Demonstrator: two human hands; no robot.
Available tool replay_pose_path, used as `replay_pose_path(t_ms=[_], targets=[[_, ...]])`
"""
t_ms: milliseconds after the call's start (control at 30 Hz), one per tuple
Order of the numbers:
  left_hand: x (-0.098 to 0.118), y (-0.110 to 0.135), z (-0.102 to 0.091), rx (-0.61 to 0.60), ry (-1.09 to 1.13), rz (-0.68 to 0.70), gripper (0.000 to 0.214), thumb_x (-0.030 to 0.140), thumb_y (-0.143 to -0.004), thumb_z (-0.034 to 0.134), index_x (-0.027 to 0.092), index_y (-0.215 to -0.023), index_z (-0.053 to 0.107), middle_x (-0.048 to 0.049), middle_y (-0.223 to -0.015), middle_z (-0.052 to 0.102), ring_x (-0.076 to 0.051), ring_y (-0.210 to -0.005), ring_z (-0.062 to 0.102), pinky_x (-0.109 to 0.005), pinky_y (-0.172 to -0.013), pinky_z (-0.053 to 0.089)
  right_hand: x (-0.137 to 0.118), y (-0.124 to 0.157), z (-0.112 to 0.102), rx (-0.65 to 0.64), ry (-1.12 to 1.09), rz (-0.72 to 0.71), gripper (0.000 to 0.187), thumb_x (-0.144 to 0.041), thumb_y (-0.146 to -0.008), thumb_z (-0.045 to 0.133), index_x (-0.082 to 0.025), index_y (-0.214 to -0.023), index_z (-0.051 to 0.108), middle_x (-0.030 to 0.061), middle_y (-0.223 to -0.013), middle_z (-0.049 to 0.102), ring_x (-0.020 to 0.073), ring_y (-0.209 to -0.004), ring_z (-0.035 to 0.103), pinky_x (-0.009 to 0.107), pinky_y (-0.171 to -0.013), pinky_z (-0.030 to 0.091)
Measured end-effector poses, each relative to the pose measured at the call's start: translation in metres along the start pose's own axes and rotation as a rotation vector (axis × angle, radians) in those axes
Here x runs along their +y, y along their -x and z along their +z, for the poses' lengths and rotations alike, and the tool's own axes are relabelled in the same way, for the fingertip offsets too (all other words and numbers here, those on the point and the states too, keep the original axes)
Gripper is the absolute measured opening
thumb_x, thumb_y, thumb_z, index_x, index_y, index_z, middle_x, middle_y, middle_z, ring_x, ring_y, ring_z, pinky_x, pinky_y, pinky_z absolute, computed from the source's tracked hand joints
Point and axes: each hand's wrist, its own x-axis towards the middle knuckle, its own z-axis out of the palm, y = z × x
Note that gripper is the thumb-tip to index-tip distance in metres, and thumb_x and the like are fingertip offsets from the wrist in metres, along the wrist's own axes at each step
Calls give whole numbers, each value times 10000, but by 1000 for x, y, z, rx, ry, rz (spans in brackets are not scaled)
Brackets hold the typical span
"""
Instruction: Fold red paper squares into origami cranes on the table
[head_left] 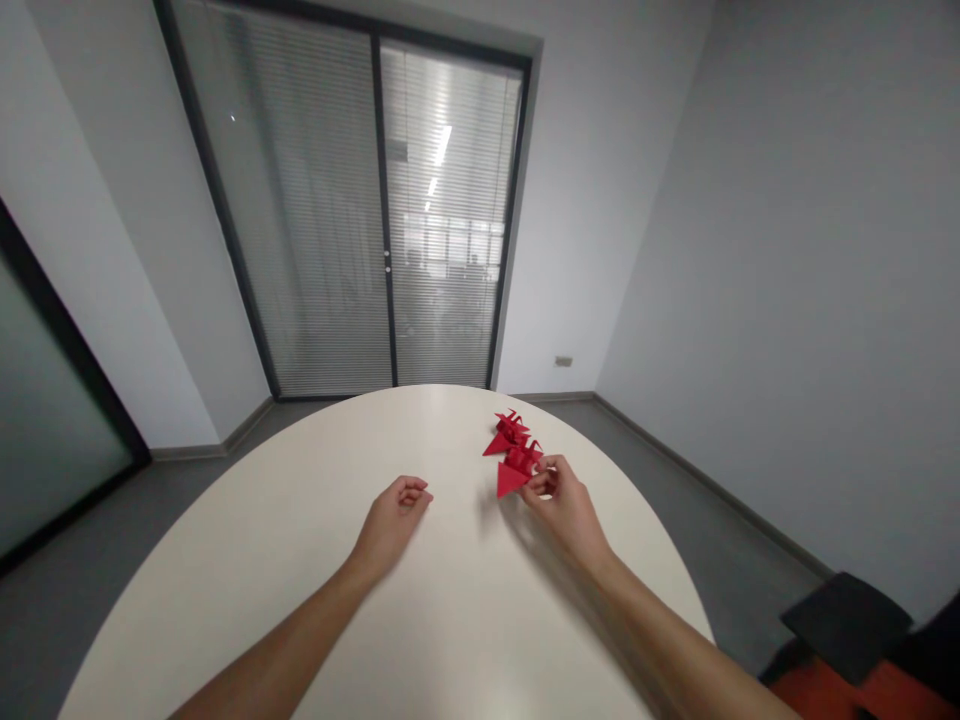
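Note:
My right hand [564,505] is closed, pinching a red folded-paper crane [514,476] between thumb and fingers just above the table; its shadow falls below on the tabletop. Right behind it, more red paper cranes [510,430] sit bunched on the table near the far edge, partly hidden by the held one, so where one ends and another begins is hard to see. To the left, my left hand [396,515] rests loosely curled over the table, apart from the cranes, with nothing visible in its fingers.
The round cream table [285,560] curves around both arms. A black and orange chair [847,640] stands at the lower right beyond the table edge. Glass panels with blinds [450,310] are ahead, a grey wall [810,300] to the right.

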Motion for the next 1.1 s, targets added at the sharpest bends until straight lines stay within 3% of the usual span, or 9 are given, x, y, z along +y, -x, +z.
replay_pose_path(t_ms=[133,233,500,1100], targets=[[-1,5,1,5,-3,12,311,451,-700,696,184,-852,650,-29,-746,690,-192,-720,647,-318,-719,491,20,7,-34,149,158,133,298,-416,-735,678,-240,-837,461,21,-708,671,219,-647,632,295,-585,440],[-2,8,2,-8,-11,11,320,462,-708,691,188,-867,650,-30,-756,695,-194,-728,651,-318,-723,493,35,11,-44,143,295,208,268,-411,-742,677,-240,-807,481,21,-698,682,218,-646,630,280,-572,400],[-2,9,2,-45,-52,15,320,450,-738,675,181,-908,648,-42,-786,705,-198,-741,666,-311,-706,504,48,-2,-42,74,537,309,218,-371,-790,667,-239,-807,495,22,-759,705,216,-695,647,262,-562,337],[-2,1,4,-60,-59,7,318,459,-750,675,191,-919,647,-41,-787,711,-207,-743,675,-323,-737,504,48,-21,-34,57,616,328,250,-405,-803,671,-243,-904,509,29,-804,713,233,-756,673,261,-559,318]])
